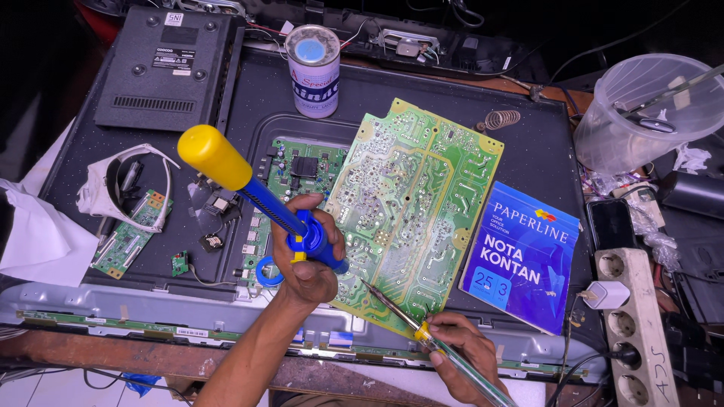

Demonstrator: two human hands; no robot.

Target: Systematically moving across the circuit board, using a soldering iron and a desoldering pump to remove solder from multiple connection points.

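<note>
A large green circuit board lies solder side up on the back of a flat television. My left hand grips a blue desoldering pump with a yellow plunger knob, its nozzle end down against the board's lower left part. My right hand holds a soldering iron with a clear green handle. Its tip touches the board near the pump.
A blue receipt book lies right of the board. A round can stands behind it. A clear plastic tub, a white power strip, a phone, a metal spring and small green boards surround the work.
</note>
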